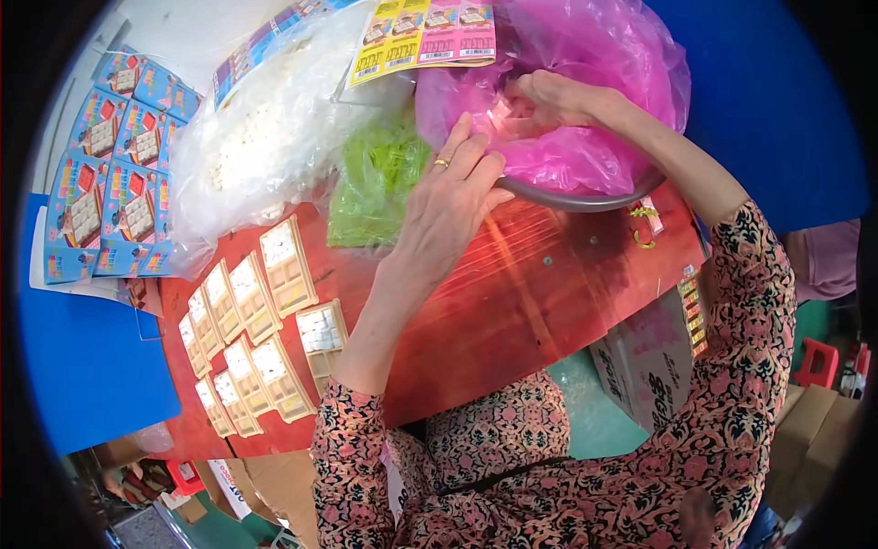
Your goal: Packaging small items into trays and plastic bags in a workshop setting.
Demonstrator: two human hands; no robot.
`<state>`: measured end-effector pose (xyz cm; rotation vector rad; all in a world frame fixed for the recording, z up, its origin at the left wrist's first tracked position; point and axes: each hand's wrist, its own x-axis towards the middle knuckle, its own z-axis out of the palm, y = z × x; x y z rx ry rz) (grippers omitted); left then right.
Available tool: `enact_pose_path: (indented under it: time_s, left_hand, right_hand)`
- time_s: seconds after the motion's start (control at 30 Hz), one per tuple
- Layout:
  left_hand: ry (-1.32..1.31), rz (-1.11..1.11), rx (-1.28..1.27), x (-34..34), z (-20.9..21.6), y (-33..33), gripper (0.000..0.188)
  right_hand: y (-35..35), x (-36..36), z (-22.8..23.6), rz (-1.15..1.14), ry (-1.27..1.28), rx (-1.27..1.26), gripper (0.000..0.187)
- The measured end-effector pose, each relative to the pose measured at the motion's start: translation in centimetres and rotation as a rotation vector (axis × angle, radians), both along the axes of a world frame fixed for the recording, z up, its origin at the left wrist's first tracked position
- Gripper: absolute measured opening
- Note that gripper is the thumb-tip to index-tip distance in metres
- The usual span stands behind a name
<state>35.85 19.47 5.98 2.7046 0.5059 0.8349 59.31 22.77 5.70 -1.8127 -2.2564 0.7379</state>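
Hands were found apart but near each other, both at the pink bag (pixel 585 163), which was seated in a dark basin (pixel 585 204) at the far right of the red table (pixel 494 311). The right hand (pixel 560 101) was reached into the bag's mouth with its fingers curled; whether anything was gripped could not be told, the fingertips being partly hidden. The left hand (pixel 455 183) was laid at the near left edge of the bag, fingers extended; whether film was pinched under them could not be told. It was judged that the edge was thus kept down and the mouth open for the right hand. The basin was probably used to keep the soft bag from slumping.

A green bag (pixel 370 188) and a clear bag of white pieces (pixel 247 146) were placed left of the basin, presumably for easy reach. Label sheets (pixel 425 41) were laid over the bags, likely to be out of the way.

Compartmented trays (pixel 289 274), part-filled with white pieces, were ranged in rows at the left; one tray (pixel 320 343) was set beside the left forearm. Blue printed boxes (pixel 133 215) were stood behind, apparently to leave the near table free.
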Motion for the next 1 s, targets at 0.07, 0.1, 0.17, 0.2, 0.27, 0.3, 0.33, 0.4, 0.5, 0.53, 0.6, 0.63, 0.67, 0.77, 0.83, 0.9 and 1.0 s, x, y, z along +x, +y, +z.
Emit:
enact_pose_path:
  time_s: [0.07, 0.1, 0.17, 0.2, 0.27, 0.3, 0.33, 0.4, 0.5, 0.53, 0.6, 0.63, 0.67, 0.77, 0.83, 0.9, 1.0]
  left_hand:
    - [-0.021, -0.006, 0.002, 0.3, 0.0, -0.1, 0.028]
    - [-0.026, -0.015, -0.001, 0.5, 0.0, -0.2, 0.028]
    - [-0.015, -0.005, -0.015, 0.4, -0.1, -0.1, 0.028]
    - [-0.011, 0.002, -0.013, 0.2, -0.1, 0.0, 0.028]
    - [-0.015, -0.003, 0.015, 0.1, -0.1, 0.0, 0.029]
    - [-0.014, 0.002, 0.015, 0.0, 0.0, -0.1, 0.029]
    - [0.001, 0.011, 0.015, 0.0, 0.1, -0.1, 0.03]
    - [0.013, 0.016, 0.012, 0.1, 0.2, -0.1, 0.032]
    - [-0.007, 0.008, 0.013, 0.2, 0.1, -0.1, 0.033]
    - [-0.01, 0.004, 0.01, 0.3, 0.1, -0.2, 0.033]
    - [-0.014, 0.005, 0.005, 0.3, 0.0, -0.2, 0.033]
    - [-0.027, 0.001, -0.002, 0.3, 0.0, -0.3, 0.029]
    - [-0.038, 0.001, -0.009, 0.2, 0.0, -0.3, 0.025]
    - [-0.009, 0.0, -0.001, -0.2, 0.3, -0.2, 0.027]
    - [-0.06, 0.004, -0.011, -0.5, 0.9, -0.3, 0.03]
    - [-0.098, 0.036, -0.023, -1.3, 2.1, -0.9, 0.033]
    - [-0.472, 0.027, -0.452, -3.0, 2.8, -1.9, 0.042]
  right_hand:
    - [0.0, 0.3, -0.1, 0.004, -0.023, 0.014, 0.045]
    - [0.3, 0.4, -0.7, 0.068, -0.149, 0.144, 0.045]
    - [1.3, -0.6, -1.1, 0.073, -0.346, 0.036, 0.043]
    - [1.3, -1.1, -0.8, 0.079, -0.342, 0.039, 0.043]
    - [0.8, -1.6, -0.1, 0.145, -0.222, 0.196, 0.04]
    - [0.4, -1.6, 0.8, 0.196, -0.14, 0.25, 0.027]
    - [0.8, -0.8, 0.2, 0.18, -0.055, 0.239, 0.022]
    - [1.0, 0.3, 0.9, 0.144, -0.061, 0.329, 0.014]
    - [0.6, 2.4, 1.8, -0.04, 0.301, 0.278, 0.016]
    - [0.2, 3.3, 2.1, -0.107, 0.37, 0.195, 0.015]
    - [-0.3, 4.0, 2.4, -0.23, 0.533, 0.086, 0.014]
    - [-0.5, 4.2, 2.4, -0.228, 0.529, 0.086, 0.014]
    - [-0.5, 4.1, 2.3, -0.269, 0.632, 0.064, 0.016]
    - [-0.8, 3.4, 3.1, -0.394, 0.743, 0.063, 0.02]
    - [-1.4, 2.4, 4.8, -0.527, 0.777, 0.04, 0.025]
    - [-2.1, 2.2, 5.6, -0.52, 0.863, 0.086, 0.028]
    - [-4.6, -1.7, 8.3, -0.335, 1.053, 0.031, 0.028]
